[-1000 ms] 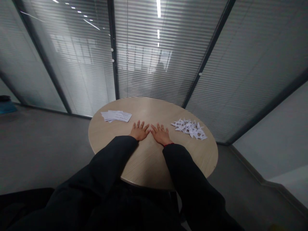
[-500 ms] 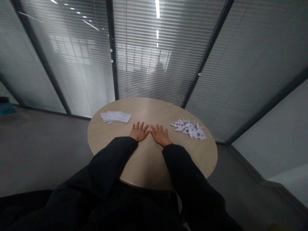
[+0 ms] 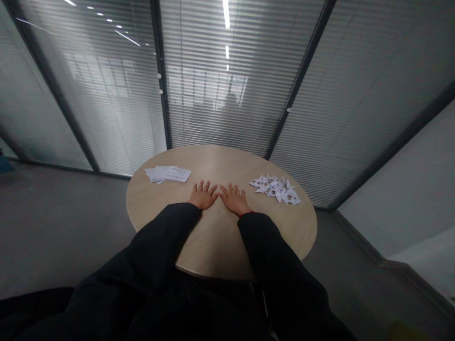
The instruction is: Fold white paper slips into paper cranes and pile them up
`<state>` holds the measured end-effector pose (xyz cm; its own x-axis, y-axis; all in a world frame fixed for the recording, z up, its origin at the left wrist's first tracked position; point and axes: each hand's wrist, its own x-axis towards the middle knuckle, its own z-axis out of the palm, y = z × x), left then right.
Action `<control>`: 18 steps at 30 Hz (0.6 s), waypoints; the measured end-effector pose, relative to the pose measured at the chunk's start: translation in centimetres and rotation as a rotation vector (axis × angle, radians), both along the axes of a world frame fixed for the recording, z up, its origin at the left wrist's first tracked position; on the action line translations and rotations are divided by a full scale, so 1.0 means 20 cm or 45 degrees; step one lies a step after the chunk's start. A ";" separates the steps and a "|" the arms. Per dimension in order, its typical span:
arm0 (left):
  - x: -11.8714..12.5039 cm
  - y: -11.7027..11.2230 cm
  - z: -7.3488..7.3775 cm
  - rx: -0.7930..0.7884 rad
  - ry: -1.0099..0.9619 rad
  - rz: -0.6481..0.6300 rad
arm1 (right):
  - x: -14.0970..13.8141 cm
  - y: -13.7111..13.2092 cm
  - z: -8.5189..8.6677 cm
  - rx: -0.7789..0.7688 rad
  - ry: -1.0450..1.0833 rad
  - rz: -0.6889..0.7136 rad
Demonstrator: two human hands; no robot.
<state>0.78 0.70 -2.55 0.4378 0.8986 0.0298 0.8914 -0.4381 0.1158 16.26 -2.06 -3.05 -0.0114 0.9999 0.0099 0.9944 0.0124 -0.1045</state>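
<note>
My left hand (image 3: pixel 203 195) lies flat on the round wooden table (image 3: pixel 213 241), palm down with its fingers spread. Close beside it, my right hand (image 3: pixel 235 199) rests the same way, a red band at its wrist. The two thumbs nearly meet, and neither hand holds anything. Beyond my left hand, to the left, is a loose stack of white printed paper slips (image 3: pixel 168 174). To the right of my right hand lies a pile of small folded white paper pieces (image 3: pixel 276 188) with pointed ends; single ones are hard to tell apart.
Behind the table stands a glass partition with blinds (image 3: pixel 220 123) between dark frames. Grey floor (image 3: pixel 71 213) surrounds the table. A white wall (image 3: pixel 401 199) is at the right, and a blue object (image 3: pixel 4 164) shows at the far left edge.
The whole view has shifted slightly, so the table and papers appear a little further left. My hands have stayed flat in the same place on the table.
</note>
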 end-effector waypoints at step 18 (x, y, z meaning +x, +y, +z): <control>0.00 0.00 0.01 0.001 0.001 -0.008 | 0.00 -0.01 0.00 0.026 -0.029 0.005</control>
